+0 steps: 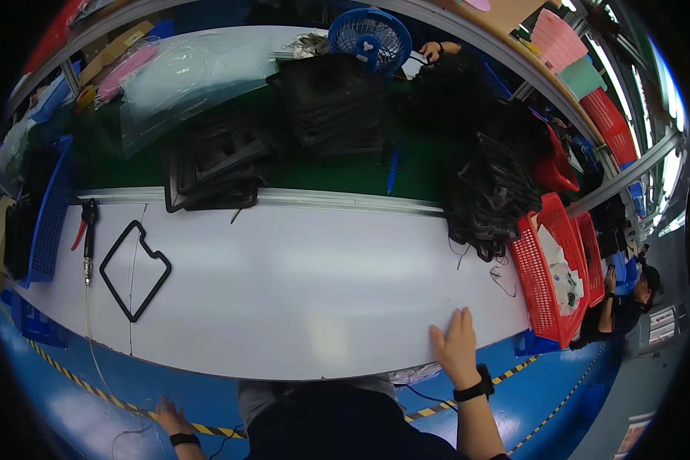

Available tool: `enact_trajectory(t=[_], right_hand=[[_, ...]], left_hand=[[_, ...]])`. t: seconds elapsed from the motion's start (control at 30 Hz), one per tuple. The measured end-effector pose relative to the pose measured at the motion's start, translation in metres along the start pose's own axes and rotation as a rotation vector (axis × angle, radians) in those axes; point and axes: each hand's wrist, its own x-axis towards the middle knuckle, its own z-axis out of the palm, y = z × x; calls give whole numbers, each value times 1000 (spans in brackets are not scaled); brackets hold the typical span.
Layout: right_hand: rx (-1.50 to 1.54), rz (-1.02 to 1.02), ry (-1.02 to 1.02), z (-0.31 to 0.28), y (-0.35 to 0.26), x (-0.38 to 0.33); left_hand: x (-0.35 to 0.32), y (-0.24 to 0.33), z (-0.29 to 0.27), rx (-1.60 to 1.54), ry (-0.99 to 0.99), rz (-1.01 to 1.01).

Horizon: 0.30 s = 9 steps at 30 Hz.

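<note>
My right hand is at the table's front edge on the right, fingers stretched out and a dark band on the wrist. Nothing is in it. Off the front edge at lower left, my left hand hangs over the blue floor, its fingers loosely apart and holding nothing visible. On the white tabletop lies a black frame-shaped gasket with a notch in one side. To its left rests an air blow gun with a red lever and a thin hose running off the front edge.
Black frame stacks and a taller black pile stand behind a metal rail. At right are tangled black parts and a red basket. A blue basket stands at left, a blue fan at the back. Another person is at far right.
</note>
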Motion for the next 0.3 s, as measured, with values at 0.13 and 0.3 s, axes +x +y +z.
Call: enact_trajectory(t=[0.13, 0.3], right_hand=[[-321, 561, -42, -81, 134, -67], [801, 416, 321, -116, 98, -41]], left_hand=[[-98, 159, -34, -132, -60, 801], [-255, 246, 31, 462, 245, 1560]])
